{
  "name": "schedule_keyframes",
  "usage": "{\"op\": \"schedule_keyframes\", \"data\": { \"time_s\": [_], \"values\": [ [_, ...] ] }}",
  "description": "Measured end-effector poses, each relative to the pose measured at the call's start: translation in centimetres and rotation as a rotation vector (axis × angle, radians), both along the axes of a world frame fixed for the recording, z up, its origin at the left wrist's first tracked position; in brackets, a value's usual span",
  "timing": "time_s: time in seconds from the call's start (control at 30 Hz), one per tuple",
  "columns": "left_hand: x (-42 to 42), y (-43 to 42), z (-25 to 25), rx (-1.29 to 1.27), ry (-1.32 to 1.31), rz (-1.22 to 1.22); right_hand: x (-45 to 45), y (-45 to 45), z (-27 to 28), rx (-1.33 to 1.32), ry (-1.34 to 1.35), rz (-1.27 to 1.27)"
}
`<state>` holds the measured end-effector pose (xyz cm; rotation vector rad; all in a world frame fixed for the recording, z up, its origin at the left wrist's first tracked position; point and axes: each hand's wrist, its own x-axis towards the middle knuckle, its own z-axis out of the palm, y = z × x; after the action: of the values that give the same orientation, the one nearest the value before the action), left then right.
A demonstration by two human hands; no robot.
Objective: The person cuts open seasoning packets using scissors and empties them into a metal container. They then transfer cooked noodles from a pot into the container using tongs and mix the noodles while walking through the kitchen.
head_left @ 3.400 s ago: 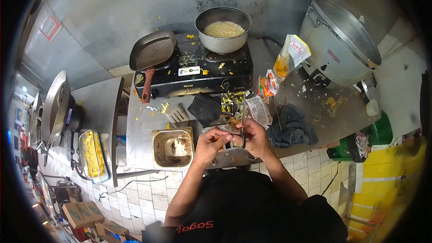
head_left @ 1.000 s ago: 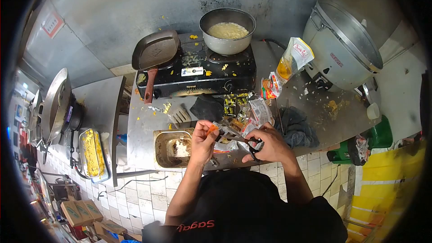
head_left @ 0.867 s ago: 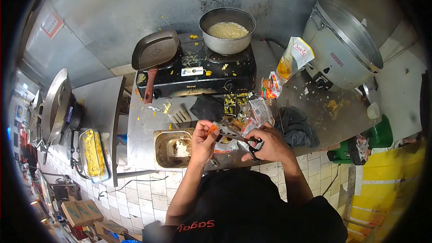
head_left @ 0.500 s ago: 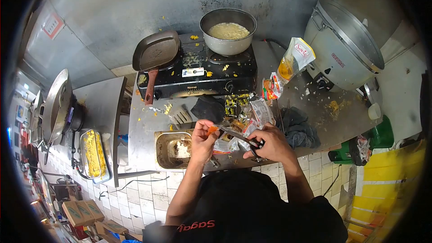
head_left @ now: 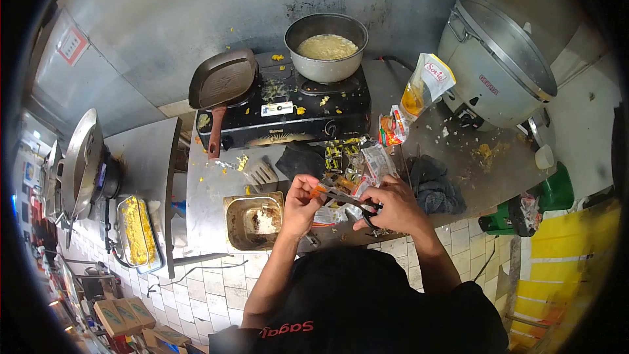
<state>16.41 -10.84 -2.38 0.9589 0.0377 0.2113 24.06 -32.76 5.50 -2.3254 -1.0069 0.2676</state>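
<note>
My left hand (head_left: 303,210) pinches a small orange packet-like piece (head_left: 318,191), mostly covered by the fingers. In my right hand (head_left: 394,206) is a pair of scissors (head_left: 347,198) with black handles; its blades point left and reach the orange piece. Below and behind the blades lies a heap of torn wrappers (head_left: 377,162), partly hidden by my hands. Left of my left wrist sits a stained metal pan (head_left: 230,221), and a slotted spatula (head_left: 261,172) rests just behind it.
A gas stove (head_left: 282,128) carries a grill pan (head_left: 226,78) and a pot (head_left: 327,69) of pale food. To the right stand an oil pouch (head_left: 429,82), a large cooker (head_left: 481,69) and a dark cloth (head_left: 438,187). A tray of yellow food (head_left: 136,229) is at the left.
The camera view has shifted slightly. My left hand and the orange piece appear a little further right, nearer the scissors. Both hands keep their hold.
</note>
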Motion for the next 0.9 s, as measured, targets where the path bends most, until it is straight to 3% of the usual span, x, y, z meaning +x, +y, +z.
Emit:
{"op": "schedule_keyframes", "data": {
  "time_s": [0.9],
  "values": [
    [1.1, -0.6, 0.3, 0.194, 0.126, -0.082, 0.3, 1.4, -0.3, 0.023, -0.051, -0.032]
  ]
}}
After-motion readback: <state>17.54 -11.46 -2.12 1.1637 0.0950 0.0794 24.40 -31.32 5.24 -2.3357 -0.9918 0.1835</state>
